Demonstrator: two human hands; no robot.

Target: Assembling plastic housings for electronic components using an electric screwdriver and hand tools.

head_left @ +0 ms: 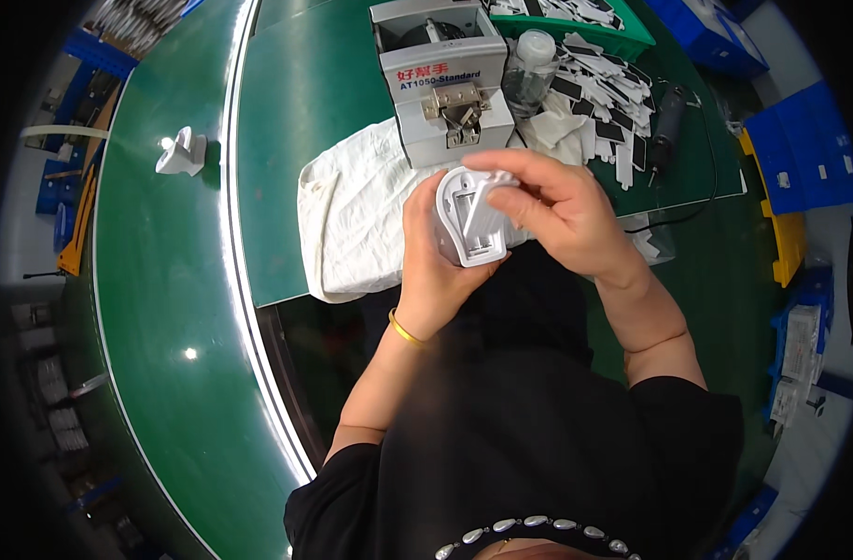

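Presently both hands are working close together over the near edge of the table, and a white housing (459, 229) is sitting between them at the centre of the dial, 12 pointing away from the person. The left hand (431, 273) is cupping it from 8 o'clock, fingers curled around the outer wall, hollow side facing up. The right hand (573, 213) is reaching in from 3 o'clock, nearly closed, its thumb and index finger pinching the upper end of a white inner piece (483, 217), which is tilting inside the hollow; whether it is touching the floor there, cannot tell. A white cloth (347, 219) is spreading out at 9 o'clock. At 12, a box (445, 67) is standing with a metal fixture (461, 114) at its front; a clear jar (527, 87) is standing beside it at 1. White-and-black strips (606, 105) are lying heaped at 2, a dark corded tool (669, 129) resting just beyond them. Well apart, toward half past 9, another white part (181, 154) is lying on a green surface (165, 280).
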